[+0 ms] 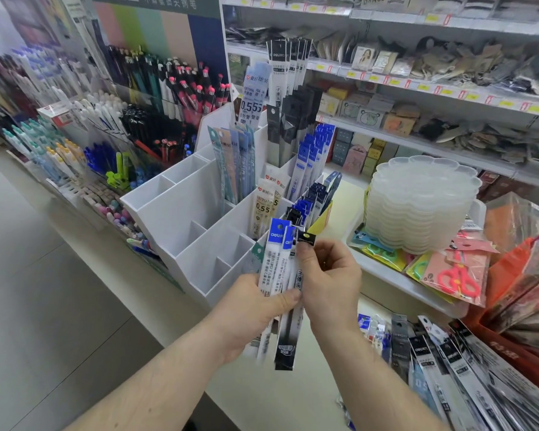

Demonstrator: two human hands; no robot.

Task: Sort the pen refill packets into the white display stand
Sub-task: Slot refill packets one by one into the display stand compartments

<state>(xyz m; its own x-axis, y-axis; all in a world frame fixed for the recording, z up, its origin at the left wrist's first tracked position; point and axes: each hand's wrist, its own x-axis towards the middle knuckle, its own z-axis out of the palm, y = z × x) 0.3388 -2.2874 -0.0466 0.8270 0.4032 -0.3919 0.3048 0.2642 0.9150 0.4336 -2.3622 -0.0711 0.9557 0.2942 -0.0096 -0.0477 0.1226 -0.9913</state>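
**Hands fanning refill packets in front of stand**

Left hand (249,309) curled round a fanned bunch of pen refill packets (277,275), thumb pressing across the front, palm toward camera. Right hand (327,275) pinching the black-topped packet (296,293) at the right edge of the fan, fingers curled, thumb near the header tab. Both forearms reaching in from below, wrists close together, hands touching at the packets.

Bunch held upright just in front of the white display stand (181,213), over the counter edge. Blue-topped packets on the left of the fan, black one on the right. Stand partly filled: rear and right compartments holding packets, front-left compartments showing bare.

Likely step: separating the black packet for its compartment.

Risks, judged from here:
- Loose fan grip, thin slick sleeves; pulling one could drag neighbours out and drop them.
- Colour mix-up; black and dark-blue headers sitting close in the right-hand rows.
- Tall packets already in stand leaning; a push-in could tip them.

Loose pile of more packets (448,368) lying lower right. Stack of clear trays (420,206) on the shelf beside.
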